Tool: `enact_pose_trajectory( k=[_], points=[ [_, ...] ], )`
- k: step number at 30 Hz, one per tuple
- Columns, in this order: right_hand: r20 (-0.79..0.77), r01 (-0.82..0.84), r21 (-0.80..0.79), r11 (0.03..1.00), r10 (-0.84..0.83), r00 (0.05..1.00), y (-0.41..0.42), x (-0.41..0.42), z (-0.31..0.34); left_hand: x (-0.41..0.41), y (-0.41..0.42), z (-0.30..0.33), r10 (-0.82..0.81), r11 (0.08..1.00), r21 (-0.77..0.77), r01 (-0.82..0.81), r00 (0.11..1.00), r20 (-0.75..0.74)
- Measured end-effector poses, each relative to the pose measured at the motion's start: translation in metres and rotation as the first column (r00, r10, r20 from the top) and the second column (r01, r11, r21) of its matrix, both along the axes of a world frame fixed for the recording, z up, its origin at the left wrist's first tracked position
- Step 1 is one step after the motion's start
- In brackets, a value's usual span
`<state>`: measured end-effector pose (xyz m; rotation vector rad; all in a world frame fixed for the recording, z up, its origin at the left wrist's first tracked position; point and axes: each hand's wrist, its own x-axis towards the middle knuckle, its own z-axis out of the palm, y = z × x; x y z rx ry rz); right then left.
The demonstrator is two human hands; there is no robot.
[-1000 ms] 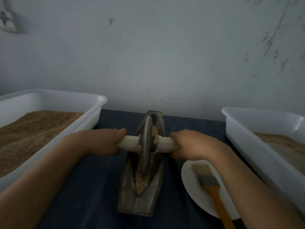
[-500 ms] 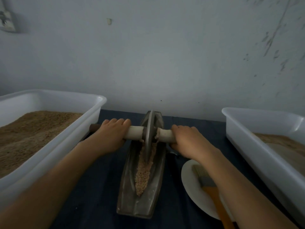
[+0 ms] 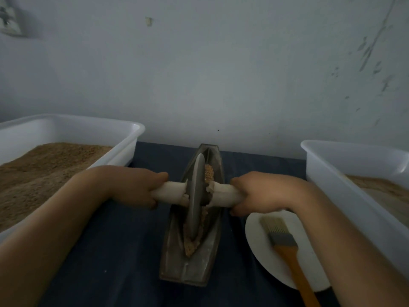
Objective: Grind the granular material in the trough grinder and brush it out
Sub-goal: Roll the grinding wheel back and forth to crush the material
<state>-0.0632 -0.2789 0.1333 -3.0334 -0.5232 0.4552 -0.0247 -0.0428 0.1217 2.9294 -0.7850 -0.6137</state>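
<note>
Left grip [image 3: 135, 188], right grip [image 3: 257, 193] clench axle; wheel [image 3: 195, 196] between, in trough [image 3: 212, 251].

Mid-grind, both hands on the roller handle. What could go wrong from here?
1. Grain sits heaped high against the trough grinder rim beside the wheel; another pass may push it over onto the dark cloth.
2. The right hand grips the handle just above the white plate; a pull toward the body may knock the plate or the brush.
3. The left hand grips close to the wheel; a slip may pinch fingers.
</note>
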Motion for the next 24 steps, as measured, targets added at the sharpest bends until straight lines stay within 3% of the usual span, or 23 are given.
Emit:
enact_pose_trajectory(
  k=[5, 9, 12, 14, 18, 24],
  points=[
    [0.139, 0.042, 0.045, 0.998, -0.048, 0.989, -0.009, 0.022, -0.018, 0.016, -0.008, -0.015, -0.003, 0.999, -0.03, 0.011, 0.961, 0.278],
    [0.439, 0.034, 0.013, 0.999, -0.036, 0.898, -0.013, 0.037, -0.038, 0.034, -0.013, -0.036, 0.037, 0.999, -0.035, -0.021, 0.806, 0.591],
    [0.618, 0.042, -0.018, 0.999, -0.021, 0.786, -0.012, 0.043, -0.049, 0.038, -0.016, -0.048, 0.079, 0.994, -0.105, -0.005, 0.698, 0.712],
    [0.626, 0.048, -0.02, 0.999, -0.025, 0.78, -0.011, 0.043, -0.049, 0.037, -0.016, -0.048, 0.081, 0.993, -0.115, 0.002, 0.693, 0.716],
    [0.45, 0.046, -0.006, 0.999, -0.038, 0.892, -0.01, 0.036, -0.039, 0.03, -0.014, -0.037, 0.044, 0.999, -0.047, -0.019, 0.787, 0.615],
    [0.09, 0.051, 0.001, 0.999, -0.051, 0.995, 0.0, 0.01, -0.011, 0.004, -0.01, -0.007, -0.003, 0.999, 0.041, -0.006, 0.978, 0.208]
  ],
)
